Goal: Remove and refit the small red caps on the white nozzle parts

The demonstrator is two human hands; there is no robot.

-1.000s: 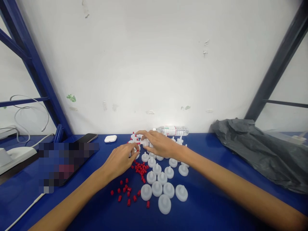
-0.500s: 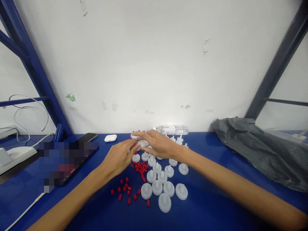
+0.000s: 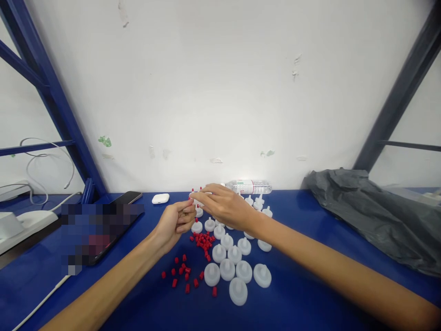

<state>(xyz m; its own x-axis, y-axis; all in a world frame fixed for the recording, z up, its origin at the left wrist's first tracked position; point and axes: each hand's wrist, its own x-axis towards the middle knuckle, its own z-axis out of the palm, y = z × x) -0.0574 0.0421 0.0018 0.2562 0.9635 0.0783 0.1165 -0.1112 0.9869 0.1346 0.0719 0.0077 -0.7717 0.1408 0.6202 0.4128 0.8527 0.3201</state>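
One red cap (image 3: 190, 198) is being shown at the nearly closed fingertips of the left hand (image 3: 175, 222); whether it is gripped cannot be told. Any hold of the right hand (image 3: 229, 207) is being hidden. Nearer, thirteen scattered caps (image 3: 196, 282) are being flanked by five foremost white spouted discs (image 3: 227, 271).

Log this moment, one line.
left hand: near right hand, grip unclear; right hand: by white discs, grip unclear; loose red caps: on table

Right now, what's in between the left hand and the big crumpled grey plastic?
In the head view, going right from the left hand: a red-capped white disc, white discs with bare spouts, the right hand and some blue tabletop.
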